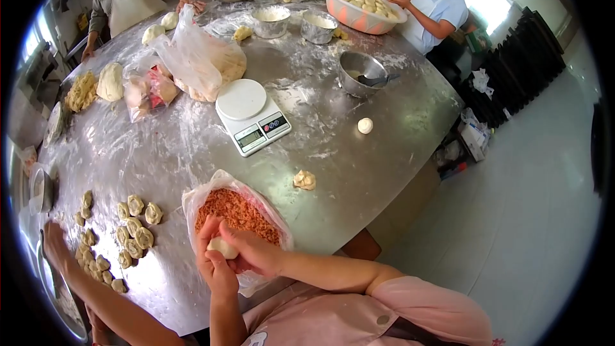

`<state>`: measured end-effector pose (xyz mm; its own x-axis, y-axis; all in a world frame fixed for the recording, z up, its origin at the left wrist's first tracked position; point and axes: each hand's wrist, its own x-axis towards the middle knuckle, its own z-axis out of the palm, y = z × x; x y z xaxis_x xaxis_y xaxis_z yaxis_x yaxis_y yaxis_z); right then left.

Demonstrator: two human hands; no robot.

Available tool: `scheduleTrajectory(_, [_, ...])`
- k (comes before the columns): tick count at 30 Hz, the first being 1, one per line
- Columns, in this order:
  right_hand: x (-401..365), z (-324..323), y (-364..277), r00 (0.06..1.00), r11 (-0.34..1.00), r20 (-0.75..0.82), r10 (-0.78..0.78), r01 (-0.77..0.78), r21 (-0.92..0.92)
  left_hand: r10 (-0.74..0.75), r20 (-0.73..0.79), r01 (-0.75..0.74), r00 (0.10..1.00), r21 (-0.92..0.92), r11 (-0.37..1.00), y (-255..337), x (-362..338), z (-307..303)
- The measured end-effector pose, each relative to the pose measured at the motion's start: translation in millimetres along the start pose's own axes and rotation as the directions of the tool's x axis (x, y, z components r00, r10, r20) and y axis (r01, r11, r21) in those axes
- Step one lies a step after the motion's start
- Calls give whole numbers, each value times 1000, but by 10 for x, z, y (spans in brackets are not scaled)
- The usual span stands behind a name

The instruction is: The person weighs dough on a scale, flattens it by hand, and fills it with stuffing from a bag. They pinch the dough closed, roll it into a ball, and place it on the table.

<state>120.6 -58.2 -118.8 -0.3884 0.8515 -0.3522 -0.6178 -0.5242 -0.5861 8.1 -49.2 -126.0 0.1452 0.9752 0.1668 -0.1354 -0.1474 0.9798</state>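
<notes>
1. Cream-white dough ball [222, 248] sits between both hands, over the near edge of the bag of reddish crumbly mix [237, 211].
2. Grip: left hand [218, 264] cupped closed around the ball's near side; right hand [253, 250] curls around it from the other side. Some fingertips hidden, so exact pressure: can't tell.
3. My take on handling: light, even finger pressure; turn it in small steps. Dough looks soft, so squeezing would likely thin one side.
4. Staying above the bag should catch crumbs. Dry, lightly floured fingers should limit sticking.
5. Surface: steel table [346, 182], flour-smeared. White scale [254, 118] beyond the bag; loose dough lump [304, 180] to its right; grouped dough pieces [136, 230] to the left, near a neighbour's arm [122, 304].
6. Room: co-workers across the table, orange-patterned basin [362, 20] of dough at the far side, dark stacked racks [522, 67] over pale floor [474, 211].
</notes>
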Motion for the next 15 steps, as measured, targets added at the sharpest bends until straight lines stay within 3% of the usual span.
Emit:
scheduleTrajectory(1, [-31,-21,-62,999,996,-38,33,-30,82,44,-1,-44,999,-12,999,-27,6,22])
scheduleTrajectory(4, [-171,-334,-346,979,994,-202,34,-12,109,-89,52,100,995,-253,962,-48,2,-78])
scheduleTrajectory(7, [-350,-1114,-629,947,964,-285,-150,204,170,-189,-61,173,980,-202,964,-23,7,-253])
scheduleTrajectory(8, [-485,-1349,-742,918,929,-326,-224,302,212,-368,-155,334,917,-204,920,-123,42,-431])
scheduleTrajectory(10, [-799,-1522,-1076,718,897,-548,-430,408,-170,-298,-301,235,906,-228,945,-76,179,-613])
scheduleTrajectory(12, [-1025,-1756,-1350,488,841,-688,-538,373,-393,-161,-334,122,929,-134,983,53,320,-538])
scheduleTrajectory(14, [-1197,-2116,-1525,268,721,-682,-680,79,-688,-1,0,1,1000,240,971,23,491,12])
scheduleTrajectory(15, [-1241,-2372,-1581,151,569,-577,-803,-96,-817,156,387,-353,909,514,781,36,602,497])
